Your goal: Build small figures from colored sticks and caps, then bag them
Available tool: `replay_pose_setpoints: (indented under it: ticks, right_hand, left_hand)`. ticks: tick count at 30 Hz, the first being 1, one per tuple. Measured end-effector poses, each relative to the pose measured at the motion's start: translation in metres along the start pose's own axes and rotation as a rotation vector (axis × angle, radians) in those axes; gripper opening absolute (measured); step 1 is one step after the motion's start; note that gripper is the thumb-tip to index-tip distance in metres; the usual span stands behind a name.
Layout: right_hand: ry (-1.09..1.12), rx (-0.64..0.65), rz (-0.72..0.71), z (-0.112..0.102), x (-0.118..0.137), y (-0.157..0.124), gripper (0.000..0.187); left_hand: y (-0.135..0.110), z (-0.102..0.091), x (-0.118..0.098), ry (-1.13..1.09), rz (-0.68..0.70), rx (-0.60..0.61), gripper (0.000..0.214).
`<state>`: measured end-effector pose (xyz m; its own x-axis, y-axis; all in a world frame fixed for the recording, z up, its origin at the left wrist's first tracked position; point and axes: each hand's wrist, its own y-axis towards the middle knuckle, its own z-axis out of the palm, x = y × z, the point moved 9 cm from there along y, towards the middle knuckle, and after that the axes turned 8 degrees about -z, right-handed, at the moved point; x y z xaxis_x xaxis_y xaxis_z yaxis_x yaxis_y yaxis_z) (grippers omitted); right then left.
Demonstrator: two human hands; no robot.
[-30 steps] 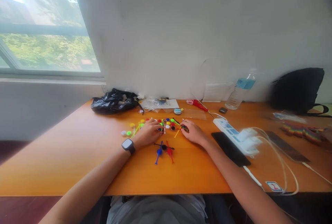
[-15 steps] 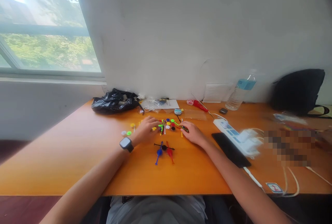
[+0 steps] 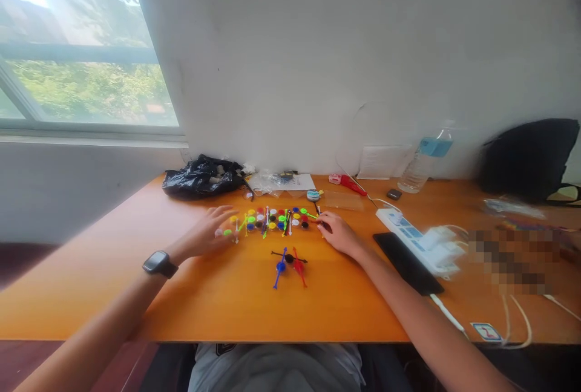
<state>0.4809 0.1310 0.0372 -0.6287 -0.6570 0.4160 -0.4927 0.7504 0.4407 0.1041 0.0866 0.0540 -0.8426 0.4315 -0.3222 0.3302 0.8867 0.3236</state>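
My left hand (image 3: 212, 230), with a smartwatch (image 3: 157, 262) on its wrist, lies low over the left end of a cluster of plastic spinner parts, fingers spread. A green disc (image 3: 227, 232) and a pale disc are beside its fingertips. My right hand (image 3: 336, 232) rests at the cluster's right end, fingers curled; a dark bit shows at them, too small to name. Between the hands lie several coloured discs and thin arrows, among them a yellow disc (image 3: 272, 226). Nearer to me sit three arrow spinners: blue (image 3: 281, 267), black (image 3: 289, 259) and red (image 3: 298, 265), close together.
At the back are a black plastic bag (image 3: 204, 177), a small round tin (image 3: 313, 195), a red-handled tool (image 3: 352, 185) and a water bottle (image 3: 422, 165). A power strip (image 3: 408, 236) and a black phone (image 3: 406, 262) lie right of my right arm.
My left hand has moved left, from the middle of the cluster to its left end, uncovering discs and arrows. My right hand stays nearly in place.
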Motion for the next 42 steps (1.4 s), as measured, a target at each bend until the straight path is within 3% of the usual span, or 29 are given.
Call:
replay_pose_setpoints:
  ticks: [3, 6, 14, 23, 26, 29, 35, 38, 42]
  right_hand:
    - [0.001, 0.001, 0.008, 0.0, 0.0, 0.0, 0.021]
    - [0.002, 0.003, 0.007, -0.001, 0.002, 0.0, 0.02]
    - [-0.01, 0.01, 0.01, -0.002, 0.005, 0.0, 0.019]
    - [0.003, -0.089, -0.053, -0.018, 0.019, 0.001, 0.021]
    - [0.002, -0.098, -0.149, -0.018, 0.044, 0.002, 0.021]
    - [0.033, -0.028, -0.295, -0.007, 0.088, -0.002, 0.025]
    - [0.123, 0.234, -0.547, 0.026, 0.176, -0.026, 0.062]
    - [0.087, 0.343, -0.598, 0.041, 0.189, -0.036, 0.069]
    - [0.016, 0.376, -0.611, 0.052, 0.183, -0.037, 0.048]
  left_hand:
    - [-0.012, 0.029, 0.003, 0.05, 0.019, 0.098, 0.073]
    - [-0.007, 0.038, 0.009, 0.06, 0.01, 0.104, 0.065]
    - [0.018, 0.036, 0.016, 0.058, -0.04, 0.068, 0.063]
    - [0.036, 0.033, 0.014, 0.033, -0.02, 0.024, 0.057]
    - [0.035, 0.031, 0.015, -0.012, -0.017, 0.028, 0.056]
    - [0.034, 0.03, 0.021, -0.082, -0.039, 0.02, 0.054]
    - [0.037, 0.028, 0.036, -0.16, -0.104, -0.061, 0.05]
    - [0.037, 0.025, 0.035, -0.161, -0.116, -0.084, 0.048]
    - [0.036, 0.022, 0.036, -0.194, -0.187, -0.079, 0.048]
